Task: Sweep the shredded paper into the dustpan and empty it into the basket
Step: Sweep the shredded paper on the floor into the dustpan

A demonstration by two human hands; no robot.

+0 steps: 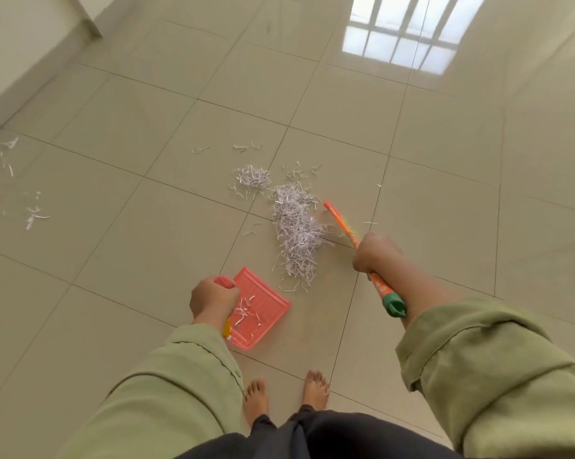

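Glossy tiled floor (pixel 147 127), window glare at far side. Main shredded paper (pixel 296 230) heap between broom (pixel 344 226) and dustpan (pixel 263 306); strays far left. Right hand (pixel 375 253) wraps broom handle; left hand (pixel 213 299) grips dustpan handle. Step: sweeping, few shreds panned. Next: push heap toward pan mouth. Basket unseen.

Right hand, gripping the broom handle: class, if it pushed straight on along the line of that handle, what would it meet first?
Probably the floor. The right hand grips the broom, whose handle slants up-left beside the big shredded paper pile. The pile lies just left of that line, so it may brush it; depth is unclear.
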